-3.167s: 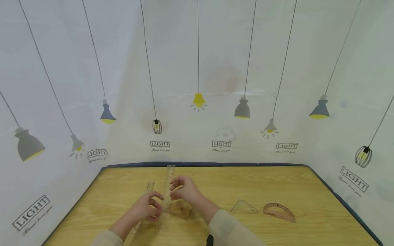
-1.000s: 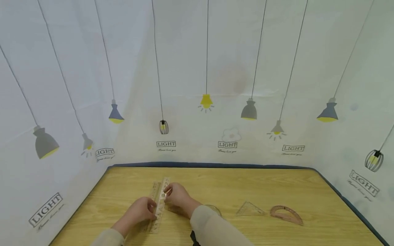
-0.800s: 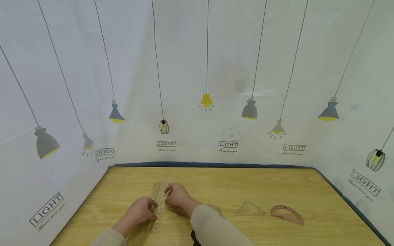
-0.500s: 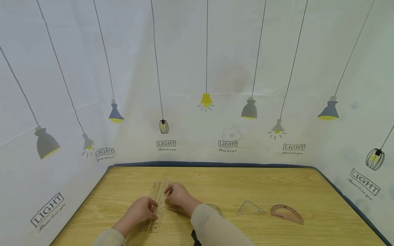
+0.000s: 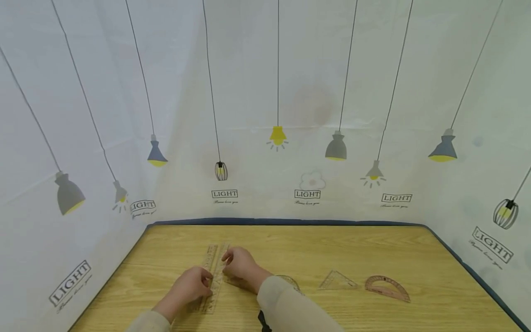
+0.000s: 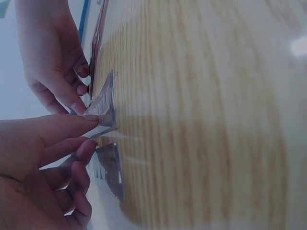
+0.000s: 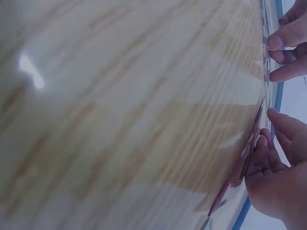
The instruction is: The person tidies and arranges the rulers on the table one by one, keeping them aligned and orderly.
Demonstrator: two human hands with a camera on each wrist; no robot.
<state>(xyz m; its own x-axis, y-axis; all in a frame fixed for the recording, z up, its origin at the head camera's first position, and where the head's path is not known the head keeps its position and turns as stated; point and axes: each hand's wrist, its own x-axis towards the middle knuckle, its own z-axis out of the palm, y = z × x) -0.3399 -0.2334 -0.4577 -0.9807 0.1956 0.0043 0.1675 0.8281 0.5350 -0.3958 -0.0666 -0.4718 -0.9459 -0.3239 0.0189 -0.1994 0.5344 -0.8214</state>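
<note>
Two clear rulers lie side by side at the left of the table in the head view. My left hand (image 5: 188,288) pinches the right-hand ruler (image 5: 210,305) between thumb and forefinger near its middle. Farther up the same ruler, my right hand (image 5: 242,265) pinches its right edge with thumb and fingertips. In the left wrist view the held ruler (image 6: 109,103) is tilted, one long edge close over the wood. The other ruler (image 5: 211,251) lies along its left side, partly hidden by my left hand. A brownish set square (image 5: 237,282) shows under my right hand.
A clear protractor (image 5: 292,280) is half hidden behind the right sleeve (image 5: 286,304). To the right lie a clear set square (image 5: 337,281) and a pinkish protractor (image 5: 387,289). A black object (image 5: 264,321) pokes out at the table's front. A lamp-printed white curtain (image 5: 265,203) encloses the table (image 5: 332,244).
From 3.2 s to 1.0 s ago the held ruler came down and nearer, alongside the other ruler. Since then its glare has faded and both hands have stayed nearly still.
</note>
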